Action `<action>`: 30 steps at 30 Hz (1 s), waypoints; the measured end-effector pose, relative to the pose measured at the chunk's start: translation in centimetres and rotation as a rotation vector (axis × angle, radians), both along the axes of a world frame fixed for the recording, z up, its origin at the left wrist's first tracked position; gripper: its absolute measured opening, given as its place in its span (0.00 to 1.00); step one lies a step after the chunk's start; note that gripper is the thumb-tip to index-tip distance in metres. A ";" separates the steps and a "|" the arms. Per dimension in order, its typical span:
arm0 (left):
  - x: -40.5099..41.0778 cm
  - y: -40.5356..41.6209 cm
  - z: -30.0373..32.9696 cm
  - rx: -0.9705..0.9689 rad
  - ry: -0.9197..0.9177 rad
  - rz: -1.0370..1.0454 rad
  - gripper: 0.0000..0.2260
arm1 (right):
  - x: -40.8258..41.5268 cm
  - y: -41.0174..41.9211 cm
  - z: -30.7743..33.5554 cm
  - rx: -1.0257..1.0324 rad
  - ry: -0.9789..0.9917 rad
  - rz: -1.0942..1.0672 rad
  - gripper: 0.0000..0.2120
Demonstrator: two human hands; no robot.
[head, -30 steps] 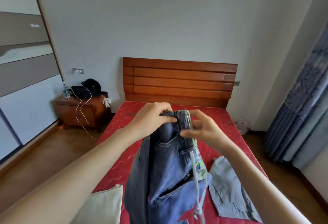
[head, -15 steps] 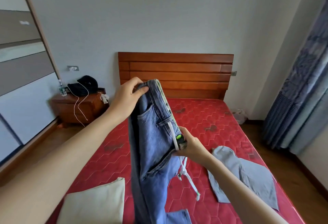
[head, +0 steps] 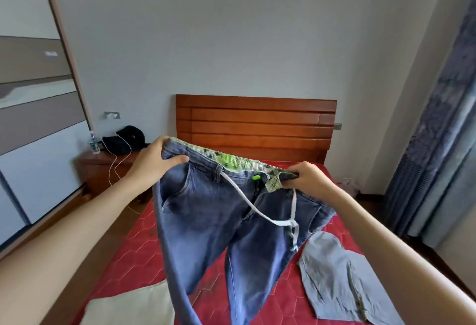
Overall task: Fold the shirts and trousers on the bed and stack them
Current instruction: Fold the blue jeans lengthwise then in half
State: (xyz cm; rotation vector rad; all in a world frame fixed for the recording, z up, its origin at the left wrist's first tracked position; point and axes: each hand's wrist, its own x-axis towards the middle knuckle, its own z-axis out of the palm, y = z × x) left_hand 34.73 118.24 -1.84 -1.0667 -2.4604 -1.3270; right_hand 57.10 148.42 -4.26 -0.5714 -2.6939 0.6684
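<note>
Blue jeans [head: 211, 221] hang in the air above the red bed [head: 144, 252], spread wide at the waistband, legs dangling down. The waistband shows a green checked lining and a white drawstring. My left hand [head: 157, 162] grips the left end of the waistband. My right hand [head: 306, 178] pinches the right end near the fly. A light grey garment [head: 337, 281] lies flat on the bed to the right. A cream folded garment [head: 134, 306] lies at the near left of the bed.
A wooden headboard [head: 257, 123] stands against the far wall. Left of the bed is a wooden nightstand [head: 103, 172] with a black bag, a bottle and a white cable. Blue curtains [head: 443, 144] hang on the right. A wardrobe lines the left wall.
The jeans were held bunched with the waistband upright. My hands have moved apart, the right one up and to the right, stretching the waistband out wide and level.
</note>
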 end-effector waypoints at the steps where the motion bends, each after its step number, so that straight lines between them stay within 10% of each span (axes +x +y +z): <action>1: 0.3 -0.2 0.2 0.002 0.040 -0.006 0.14 | -0.2 -0.1 1.3 0.005 0.006 -0.008 0.13; 10: -0.4 -0.8 2.0 0.341 -0.038 0.087 0.05 | 1.7 -2.7 10.4 0.007 -0.301 0.343 0.25; 17: -0.5 -0.2 4.1 0.405 -0.073 -0.015 0.05 | 5.3 0.0 7.9 -0.085 -0.437 0.302 0.11; 30: -3.4 -0.9 2.4 0.509 -0.229 0.028 0.04 | 5.6 -0.6 9.7 -0.565 0.564 0.116 0.20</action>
